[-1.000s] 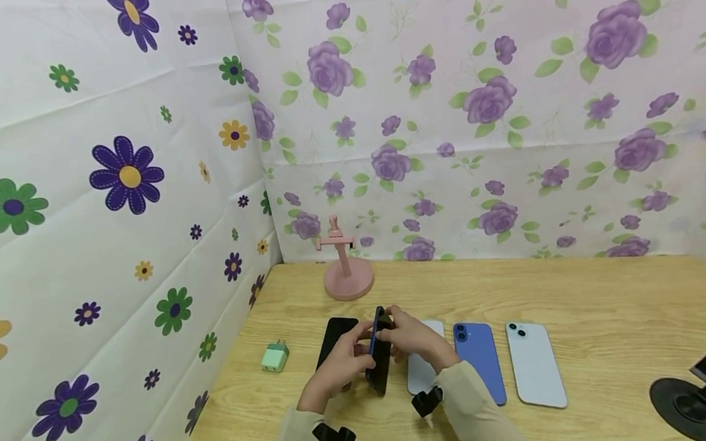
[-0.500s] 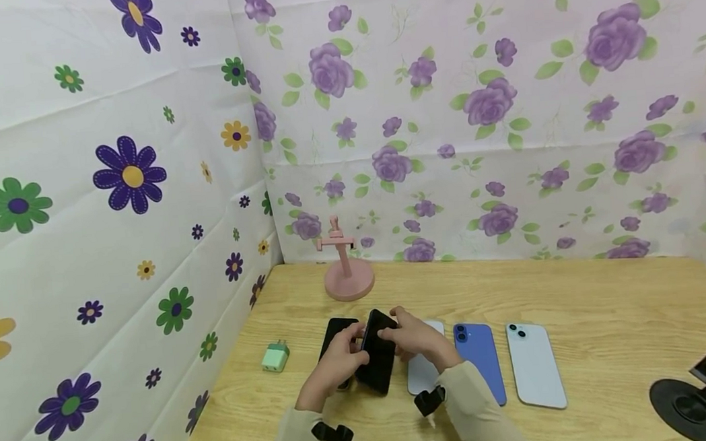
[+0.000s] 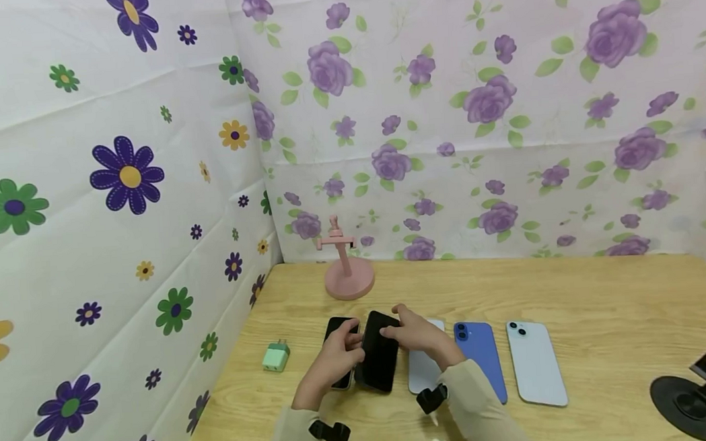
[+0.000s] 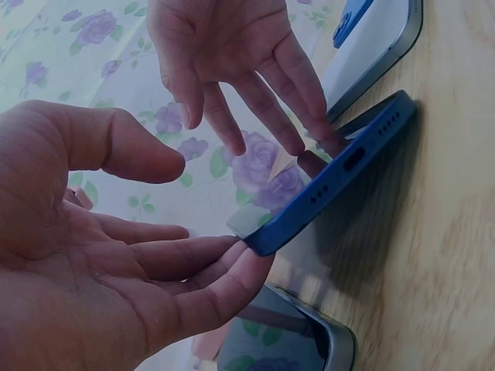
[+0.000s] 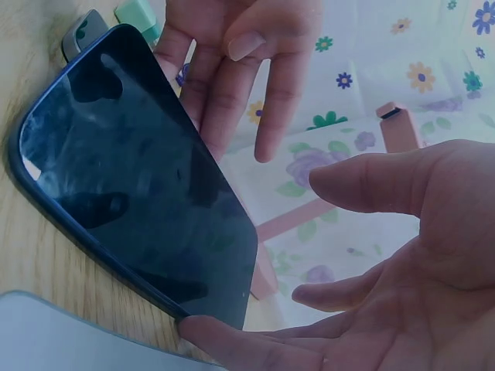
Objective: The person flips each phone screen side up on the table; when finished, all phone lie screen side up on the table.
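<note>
A phone with a black screen (image 3: 380,360) and a blue frame (image 4: 329,185) lies screen up between my hands. It leans, its left edge raised off the table and its right edge low. My left hand (image 3: 339,353) has its fingertips at the raised edge, thumb apart from the phone. Fingers of my right hand (image 3: 419,332) touch the opposite edge; in the right wrist view a fingertip (image 5: 203,331) meets the frame and the thumb stands off. Left of it lies another dark-screened phone (image 3: 337,323), partly covered by my left hand.
Right of the hands lie a white phone (image 3: 422,376), partly hidden, a blue phone (image 3: 481,357) and another white phone (image 3: 538,365), backs up. A green charger plug (image 3: 276,357) sits left. A pink phone stand (image 3: 349,285) stands behind, a black stand (image 3: 692,407) far right.
The phone has turned from standing on edge to lying much flatter with its screen up. The left hand's thumb and the right hand's thumb have let go of it.
</note>
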`<state>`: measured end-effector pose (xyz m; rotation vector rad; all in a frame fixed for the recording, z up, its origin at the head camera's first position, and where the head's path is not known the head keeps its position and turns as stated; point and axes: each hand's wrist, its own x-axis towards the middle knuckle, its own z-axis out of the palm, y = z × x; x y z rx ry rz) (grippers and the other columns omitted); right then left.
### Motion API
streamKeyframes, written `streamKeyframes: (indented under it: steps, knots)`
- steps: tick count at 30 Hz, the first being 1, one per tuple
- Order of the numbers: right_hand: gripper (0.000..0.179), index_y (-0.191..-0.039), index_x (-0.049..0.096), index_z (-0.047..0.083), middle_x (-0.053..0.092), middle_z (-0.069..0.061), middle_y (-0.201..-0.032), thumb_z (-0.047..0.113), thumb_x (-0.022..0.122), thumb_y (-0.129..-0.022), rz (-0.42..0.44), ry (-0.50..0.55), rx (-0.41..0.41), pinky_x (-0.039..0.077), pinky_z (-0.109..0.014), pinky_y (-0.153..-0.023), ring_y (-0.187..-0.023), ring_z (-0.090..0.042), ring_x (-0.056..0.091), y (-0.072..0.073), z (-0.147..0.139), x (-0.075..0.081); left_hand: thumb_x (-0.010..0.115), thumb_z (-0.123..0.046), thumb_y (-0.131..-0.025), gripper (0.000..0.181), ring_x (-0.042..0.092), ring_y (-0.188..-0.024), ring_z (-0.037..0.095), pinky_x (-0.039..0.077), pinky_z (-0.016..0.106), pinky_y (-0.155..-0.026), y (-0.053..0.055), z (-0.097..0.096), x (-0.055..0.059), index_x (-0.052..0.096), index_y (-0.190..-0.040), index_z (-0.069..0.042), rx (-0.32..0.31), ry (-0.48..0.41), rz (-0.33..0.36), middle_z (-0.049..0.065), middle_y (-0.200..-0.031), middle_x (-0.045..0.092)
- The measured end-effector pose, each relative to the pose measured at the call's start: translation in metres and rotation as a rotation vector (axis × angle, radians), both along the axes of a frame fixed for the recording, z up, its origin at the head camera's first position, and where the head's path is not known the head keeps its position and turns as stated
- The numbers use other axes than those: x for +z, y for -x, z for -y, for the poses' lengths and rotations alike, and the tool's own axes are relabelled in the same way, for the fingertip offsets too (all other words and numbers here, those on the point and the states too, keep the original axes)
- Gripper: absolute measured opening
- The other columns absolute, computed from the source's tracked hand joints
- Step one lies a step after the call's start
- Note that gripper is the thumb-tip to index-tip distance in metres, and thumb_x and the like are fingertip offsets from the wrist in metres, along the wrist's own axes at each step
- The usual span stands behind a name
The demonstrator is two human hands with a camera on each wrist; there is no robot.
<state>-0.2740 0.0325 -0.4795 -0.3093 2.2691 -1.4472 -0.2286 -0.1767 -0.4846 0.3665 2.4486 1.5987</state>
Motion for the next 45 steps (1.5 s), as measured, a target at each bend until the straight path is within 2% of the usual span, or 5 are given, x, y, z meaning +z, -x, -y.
streamKeyframes:
  steps: [9, 19, 23, 26, 45]
  knots:
    - [0.066, -0.156, 0.027, -0.004, 0.047, -0.005, -0.073, 0.023, 0.057, -0.104, -0.004, -0.003, -0.009, 0.043, -0.039, -0.073, -0.057, -0.017, 0.041, -0.004, -0.001, 0.009, 0.057, -0.001, -0.088, 0.072, 0.059, -0.115, 0.039, 0.051, 0.038, -0.076, 0.003, -0.003, 0.002, 0.029, -0.153, 0.01, 0.012, 0.011, 0.018, 0.036, -0.14, 0.048]
    - [0.061, -0.155, 0.028, -0.004, 0.037, -0.003, -0.06, 0.021, 0.055, -0.105, 0.046, 0.027, 0.001, 0.044, -0.039, -0.069, -0.049, -0.015, 0.03, -0.008, -0.001, 0.007, 0.061, -0.004, -0.088, 0.069, 0.054, -0.124, 0.046, 0.051, 0.051, -0.093, -0.003, -0.007, -0.001, 0.036, -0.151, 0.008, 0.027, 0.045, 0.015, 0.035, -0.137, 0.051]
    - [0.06, -0.152, 0.032, -0.005, 0.061, -0.017, -0.103, 0.021, 0.057, -0.104, 0.033, 0.022, -0.006, 0.051, -0.044, -0.077, -0.072, -0.019, 0.054, -0.01, 0.003, 0.005, 0.063, -0.005, -0.087, 0.069, 0.055, -0.123, 0.044, 0.049, 0.053, -0.094, -0.002, -0.006, -0.005, 0.037, -0.151, 0.006, 0.037, 0.087, 0.012, 0.032, -0.135, 0.054]
    - [0.059, -0.15, 0.034, -0.007, 0.048, -0.026, -0.14, 0.02, 0.058, -0.103, 0.016, 0.015, -0.003, 0.049, -0.046, -0.08, -0.1, -0.029, 0.058, -0.012, 0.007, 0.004, 0.063, -0.003, -0.088, 0.069, 0.057, -0.119, 0.043, 0.05, 0.052, -0.092, -0.001, -0.006, -0.008, 0.037, -0.151, 0.008, 0.031, 0.108, 0.0, 0.03, -0.131, 0.058]
    - [0.066, -0.153, 0.027, -0.01, 0.035, -0.039, -0.147, 0.009, 0.06, -0.098, -0.07, -0.079, -0.049, 0.039, -0.059, -0.102, -0.135, -0.05, 0.039, -0.024, 0.025, -0.002, 0.061, -0.006, -0.087, 0.074, 0.052, -0.067, 0.014, 0.041, 0.029, -0.061, -0.002, -0.016, -0.005, 0.03, -0.151, 0.013, -0.02, 0.248, -0.051, 0.01, -0.091, 0.062]
